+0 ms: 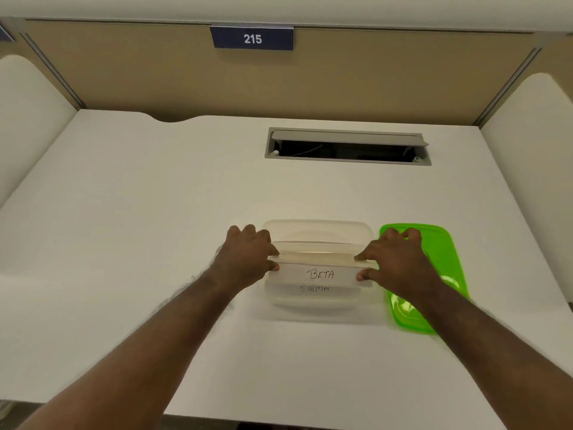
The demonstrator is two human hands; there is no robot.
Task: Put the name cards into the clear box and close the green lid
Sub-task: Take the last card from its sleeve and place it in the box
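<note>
A clear plastic box (316, 228) sits on the white desk ahead of me. A folded white name card reading BETA (319, 273) is held over the box's opening, pinched at its left end by my left hand (246, 257) and at its right end by my right hand (400, 262). Below it, through the front wall of the box, a second card reading SIGMA (314, 288) lies inside. The green lid (446, 259) lies flat on the desk just right of the box, partly hidden under my right hand and forearm.
The white desk (155, 212) runs to beige partition walls at the back and sides. An open cable hatch (347, 147) is set in the desk behind the box. A blue sign reading 215 (252, 38) hangs on the back partition.
</note>
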